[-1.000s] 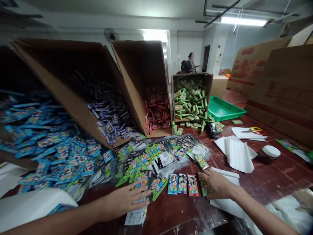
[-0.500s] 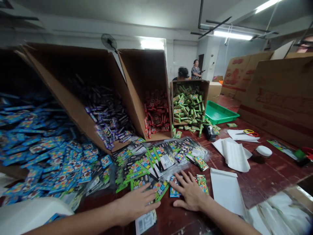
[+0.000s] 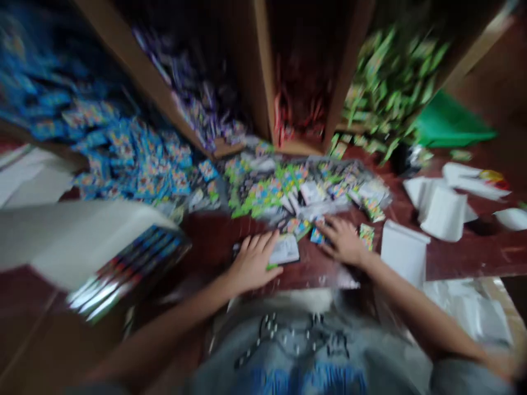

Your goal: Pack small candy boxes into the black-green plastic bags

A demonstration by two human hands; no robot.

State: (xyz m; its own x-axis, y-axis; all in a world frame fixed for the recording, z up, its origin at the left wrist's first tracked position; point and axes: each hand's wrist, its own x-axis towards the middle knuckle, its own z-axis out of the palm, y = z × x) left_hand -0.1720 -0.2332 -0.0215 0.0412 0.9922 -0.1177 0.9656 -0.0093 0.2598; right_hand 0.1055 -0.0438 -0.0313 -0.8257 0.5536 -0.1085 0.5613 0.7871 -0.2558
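Observation:
My left hand lies with fingers spread on a printed packet, whose white label shows beside it. To the right, my right hand rests, fingers apart, over a small blue packet. A small green packet lies just beyond its right side. Overlapping green and black printed bags spread across the table behind both hands. The picture is blurred.
Tilted cartons hold blue packets, purple packets, red packets and green packets. A green tray and white sheets are at right. At left sits a box of dark, coloured packs.
The view has tipped downward, bringing the grey shirt and the box at left into sight. My left hand now covers part of a packet turned sideways; my right hand stays over the small packets.

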